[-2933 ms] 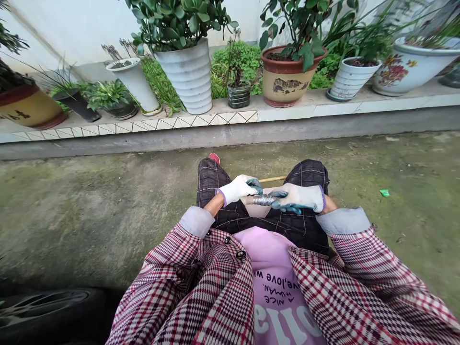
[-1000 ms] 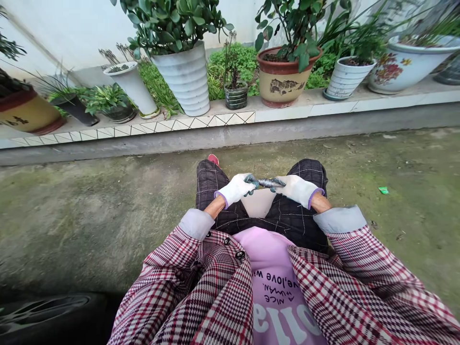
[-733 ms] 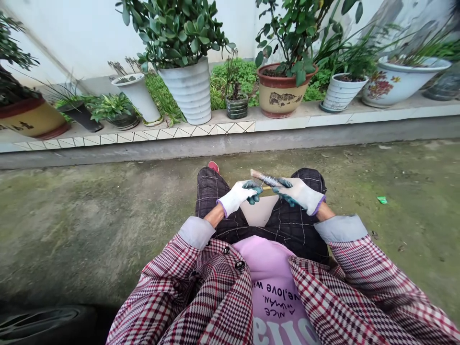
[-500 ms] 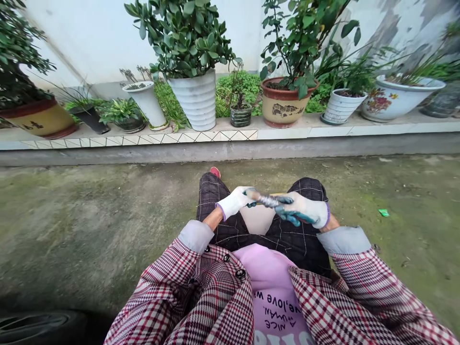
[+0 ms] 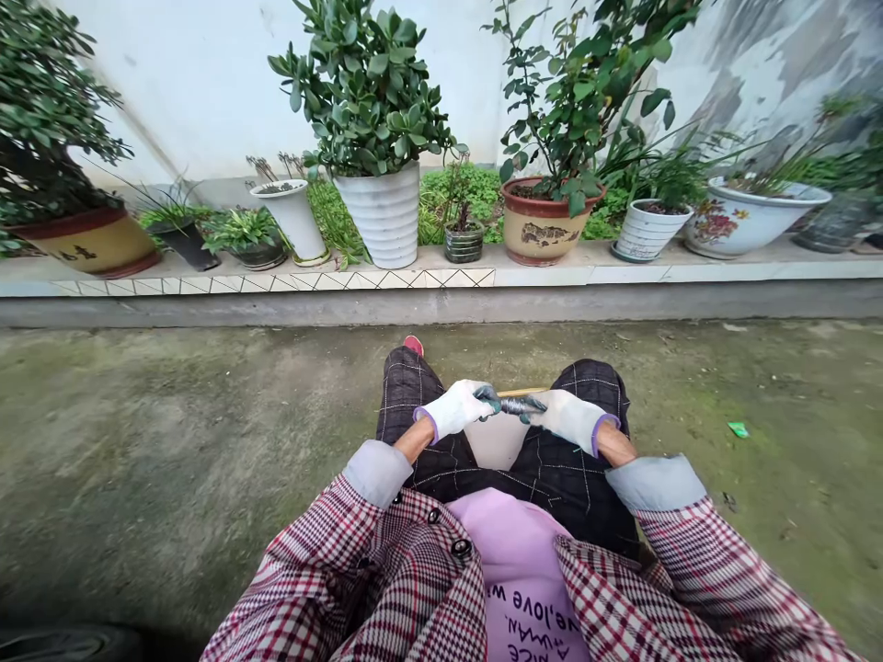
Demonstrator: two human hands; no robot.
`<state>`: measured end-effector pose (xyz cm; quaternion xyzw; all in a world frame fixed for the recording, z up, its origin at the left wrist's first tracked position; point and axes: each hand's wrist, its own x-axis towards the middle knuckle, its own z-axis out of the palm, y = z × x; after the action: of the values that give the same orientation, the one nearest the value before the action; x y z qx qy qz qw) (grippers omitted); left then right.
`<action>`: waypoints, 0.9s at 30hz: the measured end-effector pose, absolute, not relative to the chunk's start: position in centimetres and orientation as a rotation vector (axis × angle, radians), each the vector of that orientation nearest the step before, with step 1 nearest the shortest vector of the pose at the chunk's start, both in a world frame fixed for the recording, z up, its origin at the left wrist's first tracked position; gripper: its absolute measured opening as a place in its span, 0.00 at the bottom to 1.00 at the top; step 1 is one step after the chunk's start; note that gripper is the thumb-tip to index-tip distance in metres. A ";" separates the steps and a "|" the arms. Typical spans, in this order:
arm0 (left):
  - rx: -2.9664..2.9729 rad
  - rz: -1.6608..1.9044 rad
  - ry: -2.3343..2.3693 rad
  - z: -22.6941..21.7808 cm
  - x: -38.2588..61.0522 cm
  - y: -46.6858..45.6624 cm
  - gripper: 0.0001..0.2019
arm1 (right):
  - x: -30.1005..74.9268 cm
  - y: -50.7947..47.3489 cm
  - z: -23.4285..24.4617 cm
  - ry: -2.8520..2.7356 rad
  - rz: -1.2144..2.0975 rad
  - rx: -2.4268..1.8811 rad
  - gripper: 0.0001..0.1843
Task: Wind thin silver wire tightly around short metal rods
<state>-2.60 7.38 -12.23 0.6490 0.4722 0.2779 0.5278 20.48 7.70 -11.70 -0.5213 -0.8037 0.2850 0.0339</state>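
Note:
Both my hands wear white gloves with blue-green palms and purple cuffs. Between them, above my lap, is a short rod wrapped in silvery wire [image 5: 514,405], held roughly level. My left hand [image 5: 461,407] is closed round its left end. On the other end, the fingers of my right hand [image 5: 569,419] are closed. Each glove covers part of the rod, so its ends are hidden. Just behind it, a thin yellowish strip [image 5: 524,393] runs between my knees. Below lies a pale, smooth surface [image 5: 495,443] between my thighs; what it belongs to I cannot tell.
Several potted plants stand along a low tiled ledge [image 5: 441,279] ahead, among them a white ribbed pot [image 5: 382,218] and a brown-rimmed pot [image 5: 544,230]. A green scrap [image 5: 738,429] lies on the concrete ground at right. A dark tyre-like object [image 5: 65,644] is at lower left.
The rod has come from a slant to nearly level. My right hand has turned and shifted slightly left, nearer my left hand. The whole view has tilted up a little.

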 end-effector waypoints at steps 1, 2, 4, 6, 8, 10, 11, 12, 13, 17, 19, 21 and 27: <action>1.531 0.682 1.128 -12.3 -2.5 7.4 0.07 | 20.6 8.1 -11.5 -2.463 0.820 -1.622 0.12; 1.513 0.696 1.123 -12.3 -2.5 7.5 0.08 | 20.7 8.5 -11.3 -2.451 0.760 -1.658 0.12; 1.420 0.754 1.092 -12.2 -2.5 7.7 0.10 | 20.8 9.3 -10.9 -2.396 0.669 -1.716 0.11; 1.308 0.813 1.039 -12.1 -2.6 7.8 0.10 | 20.8 9.7 -10.4 -2.293 0.679 -1.666 0.11; 1.244 0.842 0.992 -12.2 -2.6 7.9 0.10 | 20.6 9.5 -9.8 -2.135 0.824 -1.602 0.12; 1.237 0.831 0.968 -12.4 -2.5 7.8 0.10 | 20.3 8.8 -9.2 -1.922 1.082 -1.555 0.14; 1.233 0.824 0.961 -12.5 -2.4 7.8 0.10 | 20.1 8.4 -8.8 -1.809 1.218 -1.523 0.15; 1.230 0.820 0.959 -12.7 -2.3 7.7 0.10 | 20.0 7.9 -8.6 -1.714 1.329 -1.480 0.16; 1.233 0.816 0.958 -12.8 -2.3 7.7 0.10 | 19.9 7.5 -8.4 -1.644 1.422 -1.432 0.17; 1.271 0.807 0.981 -13.0 -2.3 8.0 0.06 | 20.2 6.8 -8.5 -1.565 1.699 -1.284 0.21; 1.303 0.800 0.981 -12.7 -2.6 8.2 0.06 | 20.4 6.7 -8.9 -1.592 1.821 -1.264 0.22; 1.388 0.759 0.929 -12.4 -3.1 8.3 0.07 | 20.6 6.6 -9.2 -1.681 1.890 -1.287 0.23; 1.845 0.511 0.931 -12.4 -3.9 8.4 0.08 | 20.8 6.5 -9.9 -2.192 1.690 -1.349 0.14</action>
<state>-3.89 8.45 -12.44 0.7580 0.3823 0.2101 0.4850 20.79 6.47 -9.86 -0.4378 -0.7115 0.5487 0.0313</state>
